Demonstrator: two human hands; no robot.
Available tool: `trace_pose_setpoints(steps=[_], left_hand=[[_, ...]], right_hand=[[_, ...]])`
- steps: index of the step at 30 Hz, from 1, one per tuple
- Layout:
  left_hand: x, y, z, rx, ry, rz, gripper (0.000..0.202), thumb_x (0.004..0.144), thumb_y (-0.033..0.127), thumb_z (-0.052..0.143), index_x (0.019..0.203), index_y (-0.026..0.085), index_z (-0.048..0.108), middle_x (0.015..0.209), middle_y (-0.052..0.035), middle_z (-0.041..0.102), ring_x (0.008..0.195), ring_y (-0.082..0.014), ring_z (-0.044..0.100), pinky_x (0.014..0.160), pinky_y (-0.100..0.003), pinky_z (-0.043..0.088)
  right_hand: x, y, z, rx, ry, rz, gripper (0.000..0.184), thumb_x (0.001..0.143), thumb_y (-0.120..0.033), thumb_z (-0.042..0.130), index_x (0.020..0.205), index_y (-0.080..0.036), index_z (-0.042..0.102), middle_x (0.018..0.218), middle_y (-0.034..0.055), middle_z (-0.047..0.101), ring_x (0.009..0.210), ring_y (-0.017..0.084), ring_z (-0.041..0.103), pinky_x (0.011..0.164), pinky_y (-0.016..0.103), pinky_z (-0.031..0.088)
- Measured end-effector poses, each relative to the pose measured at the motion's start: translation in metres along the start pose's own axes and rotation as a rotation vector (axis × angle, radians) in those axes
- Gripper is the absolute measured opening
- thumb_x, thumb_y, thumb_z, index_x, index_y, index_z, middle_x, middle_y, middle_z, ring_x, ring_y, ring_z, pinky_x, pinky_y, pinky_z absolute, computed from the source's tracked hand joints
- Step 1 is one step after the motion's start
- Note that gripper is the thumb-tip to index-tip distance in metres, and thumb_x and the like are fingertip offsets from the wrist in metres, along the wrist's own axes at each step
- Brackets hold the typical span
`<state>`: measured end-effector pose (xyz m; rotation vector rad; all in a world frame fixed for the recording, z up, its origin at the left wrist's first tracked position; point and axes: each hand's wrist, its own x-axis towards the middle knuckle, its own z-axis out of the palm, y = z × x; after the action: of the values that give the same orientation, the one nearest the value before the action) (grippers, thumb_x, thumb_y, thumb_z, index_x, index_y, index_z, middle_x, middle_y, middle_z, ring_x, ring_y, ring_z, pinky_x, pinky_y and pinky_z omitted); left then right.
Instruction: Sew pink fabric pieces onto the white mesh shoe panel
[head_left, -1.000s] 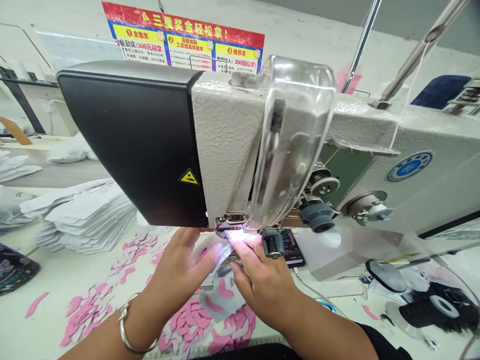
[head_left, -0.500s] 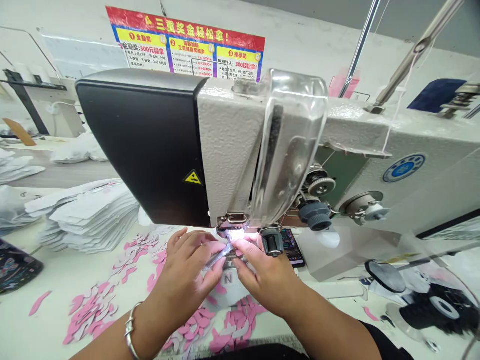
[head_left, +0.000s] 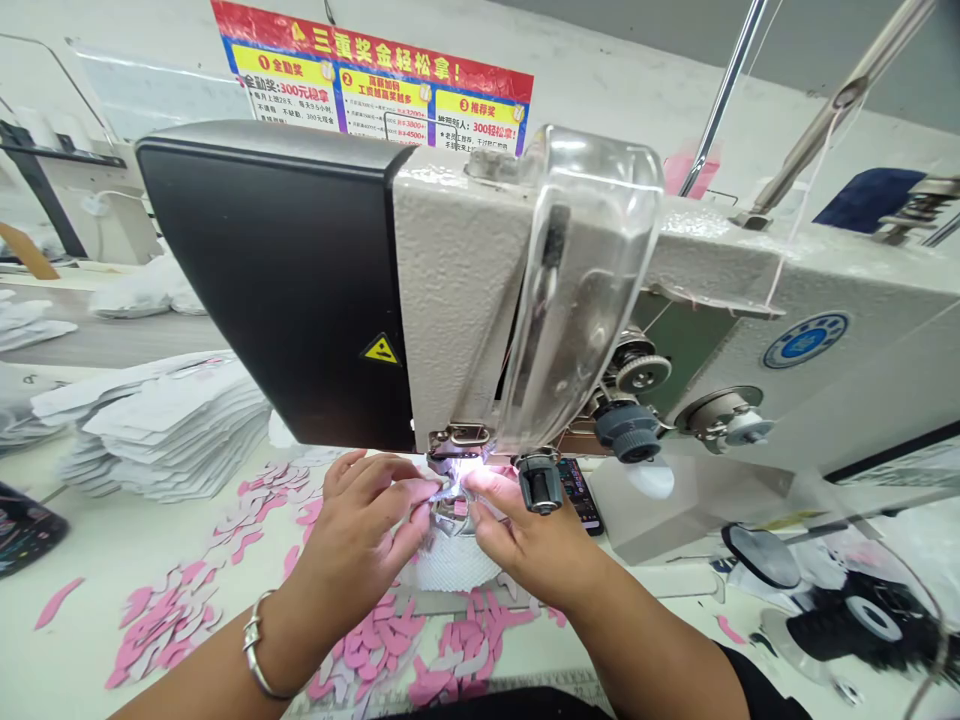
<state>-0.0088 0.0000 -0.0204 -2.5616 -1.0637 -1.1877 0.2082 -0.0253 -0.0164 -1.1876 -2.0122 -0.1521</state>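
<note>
Gripping the white fabric piece (head_left: 452, 568): left hand (head_left: 367, 515), fingers clamped on its edge. Right hand (head_left: 536, 545) touches it; finger closure unclear in glare. Piece lies between both hands' fingers, beneath sewing machine (head_left: 457, 270). Tabletop (head_left: 75, 655): pink scraps (head_left: 379, 635) nearer than fingers, white stack (head_left: 176, 430) left; poster (head_left: 386, 80) beyond.

On the worktop (head_left: 71, 660) we see a phone (head_left: 581, 503), partly hidden, its screen lit. Beyond and left of the phone, we find a red, yellow and blue poster (head_left: 375, 85) on the wall. Above it to the right, we make out a navy object (head_left: 866, 197). Right of the phone and nearer us lies a black spool (head_left: 821, 635); far to its left, a dark patterned object (head_left: 26, 530).
</note>
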Motion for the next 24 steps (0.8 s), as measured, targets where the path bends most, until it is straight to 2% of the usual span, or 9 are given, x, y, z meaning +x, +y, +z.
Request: trace_pose_setpoints(steps=[3,7,11,14,24], left_hand=[[0.001,-0.001,0.0,-0.006,0.004,0.012,0.017,0.09,0.015,0.059,0.101,0.025,0.066,0.104,-0.0046,0.065,0.099,-0.0226,0.06,0.095,-0.044,0.036],[0.001,-0.006,0.0,-0.007,0.01,0.03,0.017,0.091,0.015,0.059,0.101,0.025,0.067,0.104,-0.004,0.065,0.097,-0.0219,0.06,0.092,-0.043,0.037],[-0.001,-0.013,0.002,-0.029,0.003,0.008,0.016,0.091,0.016,0.06,0.102,0.026,0.067,0.107,-0.0029,0.066,0.099,-0.0223,0.06,0.091,-0.042,0.038],[-0.002,-0.019,0.006,-0.066,-0.003,-0.009,0.015,0.091,0.018,0.061,0.101,0.027,0.067,0.108,-0.0016,0.067,0.101,-0.0223,0.06,0.09,-0.041,0.039],[-0.003,-0.025,0.019,-0.136,0.045,-0.111,0.012,0.088,0.024,0.064,0.097,0.03,0.07,0.101,0.0013,0.069,0.098,-0.0216,0.061,0.089,-0.035,0.045]], right_hand=[[0.0,-0.001,0.003,0.045,-0.018,0.048,0.026,0.084,-0.029,0.057,0.107,-0.024,0.067,0.104,0.0055,0.069,0.097,0.026,0.06,0.089,0.041,0.052],[-0.004,-0.005,0.006,0.069,-0.066,0.105,0.028,0.087,-0.031,0.057,0.112,-0.023,0.068,0.111,0.0089,0.066,0.106,0.027,0.059,0.096,0.045,0.05],[-0.008,-0.01,0.009,0.034,-0.097,0.085,0.03,0.093,-0.032,0.054,0.117,-0.023,0.068,0.109,0.0123,0.064,0.103,0.028,0.06,0.091,0.047,0.052],[-0.013,-0.011,0.014,-0.007,-0.044,0.058,0.032,0.094,-0.033,0.053,0.12,-0.022,0.066,0.1,0.0125,0.063,0.095,0.028,0.061,0.085,0.047,0.054],[-0.022,-0.009,0.024,0.007,0.159,-0.066,0.028,0.091,-0.024,0.056,0.118,-0.018,0.062,0.1,0.0109,0.06,0.098,0.027,0.058,0.092,0.047,0.05]])
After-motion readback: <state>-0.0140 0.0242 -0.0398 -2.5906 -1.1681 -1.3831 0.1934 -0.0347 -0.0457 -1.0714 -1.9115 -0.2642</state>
